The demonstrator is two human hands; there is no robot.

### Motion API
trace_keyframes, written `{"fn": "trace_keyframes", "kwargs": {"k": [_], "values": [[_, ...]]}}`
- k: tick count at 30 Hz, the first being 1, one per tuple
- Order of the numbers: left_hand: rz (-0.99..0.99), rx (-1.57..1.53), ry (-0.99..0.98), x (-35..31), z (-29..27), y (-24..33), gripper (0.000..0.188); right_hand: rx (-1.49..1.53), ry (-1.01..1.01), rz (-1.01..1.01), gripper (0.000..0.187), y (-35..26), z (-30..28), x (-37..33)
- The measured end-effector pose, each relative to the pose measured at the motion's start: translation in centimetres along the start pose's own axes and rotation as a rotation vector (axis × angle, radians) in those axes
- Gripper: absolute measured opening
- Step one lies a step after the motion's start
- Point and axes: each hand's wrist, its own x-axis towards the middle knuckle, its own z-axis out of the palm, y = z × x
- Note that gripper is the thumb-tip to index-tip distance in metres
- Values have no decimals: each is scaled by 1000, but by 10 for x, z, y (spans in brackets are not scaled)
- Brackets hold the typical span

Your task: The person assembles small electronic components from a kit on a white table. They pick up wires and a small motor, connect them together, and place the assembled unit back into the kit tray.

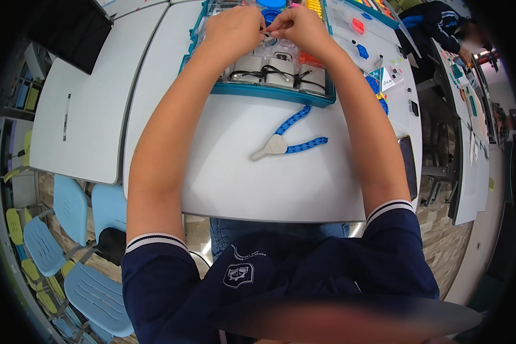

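- Pinching a small dark piece (pixel 268 35) between them, the left hand (pixel 235 28) and right hand (pixel 300 27) meet fingertip to fingertip at about 12 o'clock, above the teal parts tray (pixel 269 92).
- Both hands are curled closed on that piece; it is too small and too hidden by fingers to tell its long axis or which way it points.
- The tray sits on the far part of the white desk (pixel 235 172), its clear compartments holding white blocks with black cables (pixel 278 71) along the near wall.
- The blue-handled pliers-like tool (pixel 286 140) lies on the desk just below the tray, toward 1 o'clock of the desk's middle, touched by neither hand.
- Its long axis runs from lower left to upper right: the white nose points to about 8 o'clock, and the two blue handles splay toward 1 and 3 o'clock.
- A dark phone (pixel 408 166) lies at the desk's right edge, at about 3 o'clock.
- Blue gear pieces (pixel 378 94) lie right of the tray, at 2 o'clock.
- Light blue chairs (pixel 69 212) stand at about 8 o'clock on the floor.
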Motion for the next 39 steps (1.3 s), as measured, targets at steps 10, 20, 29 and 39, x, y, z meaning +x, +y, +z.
{"fn": "trace_keyframes", "kwargs": {"k": [10,20,29,39], "values": [[-25,-99,-65,4,0,-5,18,-157,-41,-130,34,-8,-10,-10],[-12,-86,-21,2,1,-3,24,-61,-61,-2,30,-10,-10,-11],[-28,-90,-9,-1,-2,-1,32,-85,-61,24,27,-22,-12,-14],[-43,-100,27,0,2,1,31,46,-45,244,20,-36,-22,-32]]}}
